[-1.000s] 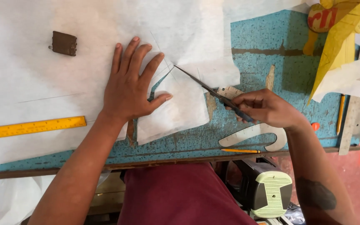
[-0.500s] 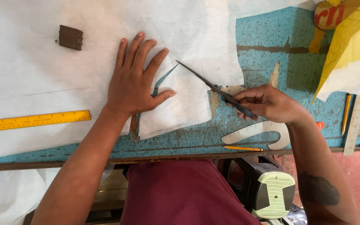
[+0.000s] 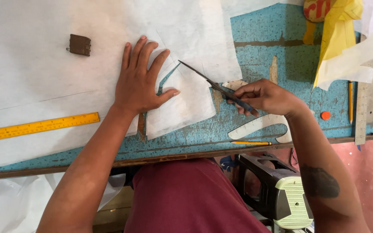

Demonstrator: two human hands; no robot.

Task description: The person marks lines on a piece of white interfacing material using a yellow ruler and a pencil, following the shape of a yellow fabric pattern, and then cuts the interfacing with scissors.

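- Since the big white sheet of pattern paper (image 3: 65, 77) is thin and floppy, the left hand (image 3: 141, 82) lies flat on it, fingers spread wide and palm down, pinning it to the speckled blue counter (image 3: 264, 56) so it can't slide around by the cut.
- Sheet covers most of the left side of the counter; a slit runs up into it just right of the thumb, leaving a loose white flap (image 3: 182, 108) hanging toward the counter's front edge.
- Right hand (image 3: 266, 97) has its grip closed around the handles of the long dark scissors (image 3: 212, 84), blades pressed together, tip pointing up-left and touching the paper right at the slit.
- Small dark brown block (image 3: 80, 45) sits on the paper up-left of the fingers, looks like a weight to me.
- Yellow ruler (image 3: 37, 127) lies on the paper left of the forearm, well clear of the cut.
- White french curve (image 3: 262, 127) and yellow pencil (image 3: 251, 143) are parked under the right wrist, within reach.
- Long grey ruler (image 3: 362, 112) and a small orange-red button-like disc (image 3: 325, 115) sit at the far right.
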